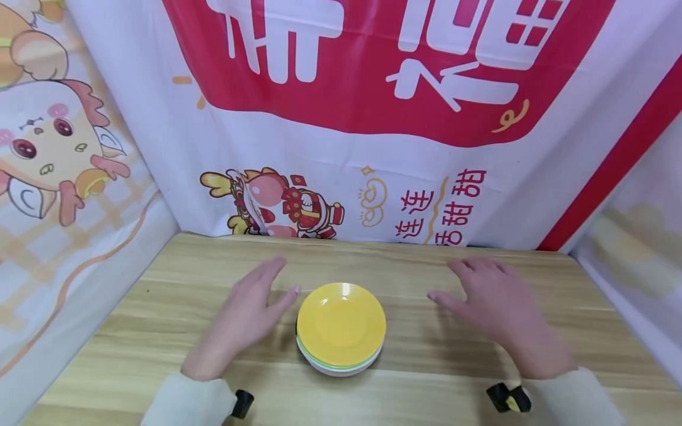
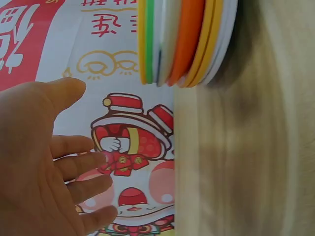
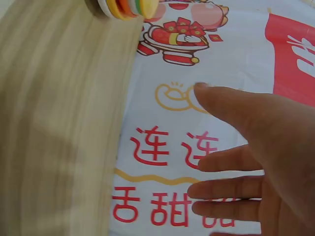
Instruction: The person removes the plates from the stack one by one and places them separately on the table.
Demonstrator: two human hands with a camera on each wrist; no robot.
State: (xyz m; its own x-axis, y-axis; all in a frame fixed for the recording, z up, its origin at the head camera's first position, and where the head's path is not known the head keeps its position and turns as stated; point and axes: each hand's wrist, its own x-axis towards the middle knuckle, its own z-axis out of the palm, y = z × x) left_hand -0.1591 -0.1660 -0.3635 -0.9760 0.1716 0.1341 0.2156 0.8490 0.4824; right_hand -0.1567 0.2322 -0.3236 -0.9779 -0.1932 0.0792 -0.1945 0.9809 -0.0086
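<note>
In the head view a stack of round plates [image 1: 341, 324] stands on the wooden table, a yellow plate on top and green and white rims below it. The left wrist view shows the stack's side, with yellow, green, white and orange plates [image 2: 186, 44]. My left hand [image 1: 247, 313] hovers just left of the stack, fingers spread and apart from it. Farther off on the right, my right hand [image 1: 495, 302] is also raised with its fingers extended, holding nothing. Part of the stack [image 3: 129, 7] appears at the top of the right wrist view.
The wooden table [image 1: 426, 390] meets a white and red printed cloth [image 1: 362, 154] at its back edge. Another printed cloth [image 1: 106, 260] hangs along the left side, and a pale cloth [image 1: 639, 254] borders the right. Dark bands sit near both sleeves.
</note>
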